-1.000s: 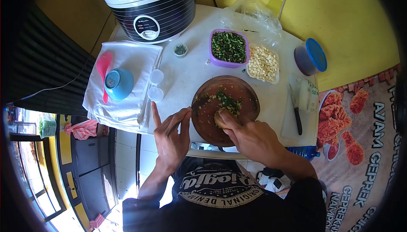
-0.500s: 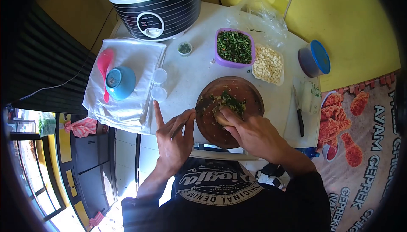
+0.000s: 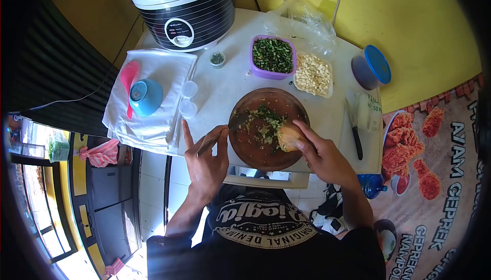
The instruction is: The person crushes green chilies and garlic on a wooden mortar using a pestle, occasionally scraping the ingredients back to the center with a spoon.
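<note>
A round brown mortar (image 3: 245, 149) sits near the table's front edge, holding crushed green and pale bits. My right hand (image 3: 323, 153) grips a light wooden pestle (image 3: 290, 137), its broad end tilted over the mortar's right side with crumbs stuck on it. At the left rim, my left hand (image 3: 205, 165) pinches a thin metal spoon (image 3: 208, 143), index finger pointing away. The spoon's tip reaches over the rim and is hard to make out. Beyond the mortar stand a purple tub of chopped greens (image 3: 273, 57) and a clear tray of chopped pale pieces (image 3: 313, 75).
A rice cooker (image 3: 186, 24) stands at the back left. A blue bowl (image 3: 146, 97) and a pink spoon (image 3: 129, 83) lie on white plastic sheets (image 3: 163, 65). Small clear cups (image 3: 188, 108) are beside them. At right are a knife (image 3: 355, 131) and a blue-lidded container (image 3: 371, 67).
The pestle has lifted off the mash and swung to the mortar's right side with my right hand, showing its end. My left hand keeps the spoon by the left rim. The view has shifted slightly.
</note>
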A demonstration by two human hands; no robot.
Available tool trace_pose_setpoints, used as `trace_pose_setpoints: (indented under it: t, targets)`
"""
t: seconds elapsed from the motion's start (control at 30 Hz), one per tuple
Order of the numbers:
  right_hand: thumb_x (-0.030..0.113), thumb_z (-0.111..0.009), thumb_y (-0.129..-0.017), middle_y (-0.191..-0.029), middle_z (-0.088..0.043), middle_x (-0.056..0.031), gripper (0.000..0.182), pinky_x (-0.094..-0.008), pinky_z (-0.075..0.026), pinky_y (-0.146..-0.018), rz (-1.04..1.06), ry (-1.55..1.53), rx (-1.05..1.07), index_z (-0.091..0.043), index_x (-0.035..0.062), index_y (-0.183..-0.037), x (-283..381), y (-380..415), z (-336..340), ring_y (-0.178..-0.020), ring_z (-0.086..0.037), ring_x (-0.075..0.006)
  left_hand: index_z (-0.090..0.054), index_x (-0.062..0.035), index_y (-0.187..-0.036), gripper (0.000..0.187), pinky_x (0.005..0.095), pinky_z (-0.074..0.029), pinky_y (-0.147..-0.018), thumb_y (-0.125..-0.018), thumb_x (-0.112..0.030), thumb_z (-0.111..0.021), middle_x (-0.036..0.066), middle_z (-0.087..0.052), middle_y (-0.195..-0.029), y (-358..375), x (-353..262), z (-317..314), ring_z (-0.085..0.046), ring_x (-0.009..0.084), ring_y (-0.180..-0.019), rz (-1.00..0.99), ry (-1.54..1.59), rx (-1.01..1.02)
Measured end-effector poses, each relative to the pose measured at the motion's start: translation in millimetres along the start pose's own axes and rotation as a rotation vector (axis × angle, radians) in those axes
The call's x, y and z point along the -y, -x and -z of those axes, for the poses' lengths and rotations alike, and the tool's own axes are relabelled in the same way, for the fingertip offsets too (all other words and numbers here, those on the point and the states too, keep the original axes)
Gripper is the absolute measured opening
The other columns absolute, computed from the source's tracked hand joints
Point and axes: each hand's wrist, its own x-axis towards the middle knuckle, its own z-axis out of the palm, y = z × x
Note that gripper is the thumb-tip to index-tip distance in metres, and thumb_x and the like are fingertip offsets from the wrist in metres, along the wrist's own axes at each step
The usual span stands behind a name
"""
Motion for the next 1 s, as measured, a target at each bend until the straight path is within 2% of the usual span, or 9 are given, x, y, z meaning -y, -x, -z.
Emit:
trace_pose_setpoints:
  t: [0.03, 0.23, 0.3, 0.4, 0.5, 0.6, 0.83, 0.9, 1.0]
  targets:
    - [0.028, -0.049, -0.107, -0.094, -0.07, -0.0269, 0.052, -0.0432, -0.053, -0.078, 0.085, 0.073, -0.086, -0.038, 0.008, -0.153, -3.5, 3.7, -5.9, -0.089, -0.071, -0.0431, -0.074, 0.0007, -0.1, 0.012, 0.0589, -0.017, -0.122, -0.09, 0.0, -0.067, 0.013, -0.077, -0.09, 1.1, -0.3, -2.0, -0.075, 0.0314, -0.079, 0.021, 0.004, 0.012]
    - [0.026, -0.054, -0.104, -0.095, -0.07, -0.0266, 0.051, -0.0499, -0.054, -0.073, 0.133, 0.028, -0.165, -0.042, 0.0081, -0.15, 2.6, -11.6, -37.7, -0.083, -0.068, -0.0465, -0.074, 0.0016, -0.099, 0.011, 0.0579, -0.018, -0.122, -0.092, -0.002, -0.067, 0.013, -0.077, -0.09, 2.6, -9.3, -10.1, -0.074, 0.0319, -0.077, 0.015, 0.023, 0.04]
    - [0.026, -0.058, -0.102, -0.092, -0.07, -0.0233, 0.053, -0.0489, -0.054, -0.07, 0.31, 0.182, -0.305, -0.043, 0.0134, -0.151, -0.9, -10.3, -39.1, -0.074, -0.068, -0.0443, -0.074, 0.0018, -0.098, 0.01, 0.0574, -0.018, -0.122, -0.092, -0.003, -0.067, 0.013, -0.077, -0.09, 1.7, -10.6, -6.7, -0.074, 0.0322, -0.076, 0.013, 0.01, 0.026]
    - [0.025, -0.063, -0.098, -0.093, -0.07, -0.0179, 0.057, -0.0439, -0.055, -0.066, 0.302, 0.393, -0.19, -0.044, 0.0213, -0.152, 1.9, 10.7, -27.0, -0.072, -0.07, -0.0362, -0.074, 0.0026, -0.094, 0.011, 0.0554, -0.02, -0.123, -0.094, -0.006, -0.067, 0.013, -0.077, -0.09, 3.6, -9.5, -1.3, -0.073, 0.0338, -0.073, 0.068, 0.004, -0.006]
    - [0.028, -0.066, -0.096, -0.091, -0.069, -0.0125, 0.058, -0.0423, -0.056, -0.062, 0.258, 0.55, -0.151, -0.047, 0.0272, -0.15, 7.5, 14.1, -34.6, -0.068, -0.069, -0.033, -0.074, 0.0029, -0.093, 0.013, 0.0544, -0.021, -0.123, -0.095, -0.007, -0.066, 0.013, -0.077, -0.089, 5.9, -7.0, -2.5, -0.073, 0.0341, -0.073, 0.098, 0.002, 0.01]
    - [0.032, -0.067, -0.095, -0.087, -0.066, -0.0107, 0.057, -0.042, -0.054, -0.057, 0.295, 0.638, -0.263, -0.048, 0.0292, -0.149, 11.3, -0.1, -39.8, -0.064, -0.067, -0.0315, -0.074, 0.0028, -0.095, 0.013, 0.053, -0.022, -0.123, -0.095, -0.007, -0.066, 0.014, -0.077, -0.089, 8.9, -10.1, -7.3, -0.074, 0.0342, -0.073, 0.081, 0.01, 0.03]
    - [0.034, -0.065, -0.096, -0.086, -0.065, -0.0097, 0.055, -0.0417, -0.054, -0.055, 0.385, 0.635, -0.24, -0.049, 0.0295, -0.148, 15.6, -0.8, -51.2, -0.065, -0.067, -0.0305, -0.075, 0.0018, -0.098, 0.012, 0.0551, -0.021, -0.123, -0.093, -0.004, -0.066, 0.014, -0.077, -0.09, 21.0, -15.9, -6.9, -0.075, 0.033, -0.077, 0.055, 0.056, 0.082]
    - [0.032, -0.064, -0.097, -0.09, -0.068, -0.0123, 0.053, -0.0429, -0.055, -0.06, 0.246, 0.677, -0.211, -0.05, 0.0265, -0.148, 22.2, -2.6, -43.1, -0.067, -0.067, -0.0335, -0.075, 0.002, -0.098, 0.012, 0.0552, -0.021, -0.123, -0.093, -0.003, -0.065, 0.013, -0.077, -0.09, 18.9, -15.7, -2.0, -0.075, 0.0316, -0.078, 0.062, 0.039, 0.088]
    - [0.028, -0.062, -0.099, -0.09, -0.07, -0.0173, 0.053, -0.0438, -0.054, -0.066, 0.279, 0.491, -0.298, -0.048, 0.0199, -0.149, 7.3, -5.7, -30.7, -0.07, -0.068, -0.0381, -0.074, 0.0029, -0.098, 0.012, 0.0553, -0.021, -0.122, -0.095, -0.003, -0.064, 0.013, -0.077, -0.092, 10.5, -11.5, -2.6, -0.075, 0.0313, -0.08, 0.096, 0.047, -0.045]
